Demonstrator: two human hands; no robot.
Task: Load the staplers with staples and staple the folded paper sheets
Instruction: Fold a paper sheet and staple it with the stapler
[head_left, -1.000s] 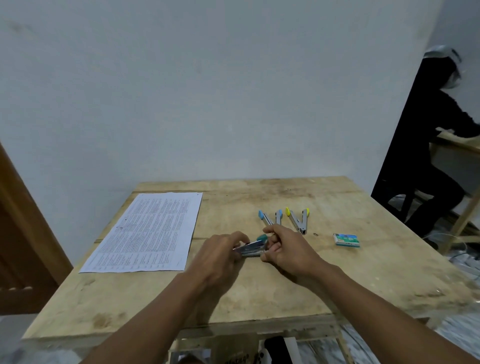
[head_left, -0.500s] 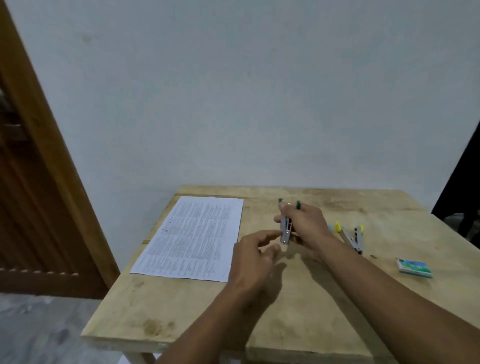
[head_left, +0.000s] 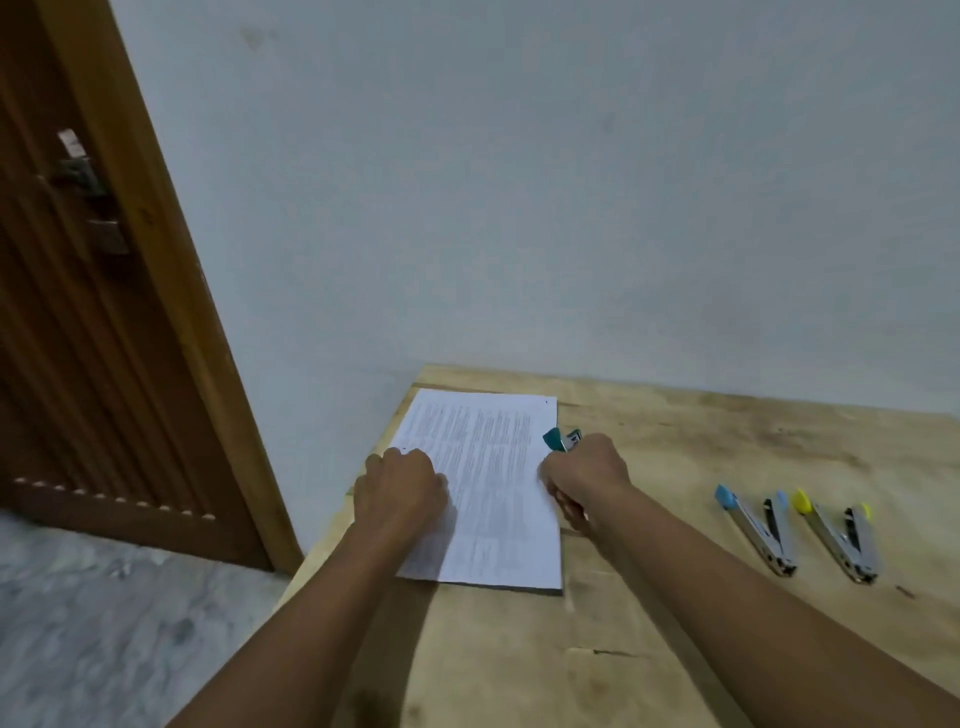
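Both hands have shifted leftward since the earlier frames, away from the middle of the surface and onto the printed paper sheet (head_left: 483, 488), and the view has swung left with them. Earlier the green stapler (head_left: 561, 439) was worked between the two hands; now the right hand (head_left: 584, 475) alone carries it, fingers closed around its body, at the right edge of the sheet, with the green tip poking out beyond the knuckles. The left hand (head_left: 400, 486) rests curled in a loose fist on the sheet's left side, pressing it down.

The sheet looks flat, not yet folded, so stapling now would probably pin it in the wrong state. Its left edge lies close to the edge of the surface (head_left: 675, 426), so a careless push by the left hand could slide it off. Whether the stapler's mouth straddles the paper cannot be told, since the right hand hides it; a shallow bite could miss or tear the margin.

Both forearms reach forward, wrists low, the right wrist turned slightly inward toward the sheet. Right of the sheet, well apart, lie the blue stapler (head_left: 753, 527) and yellow stapler (head_left: 839, 535), both sprung open.
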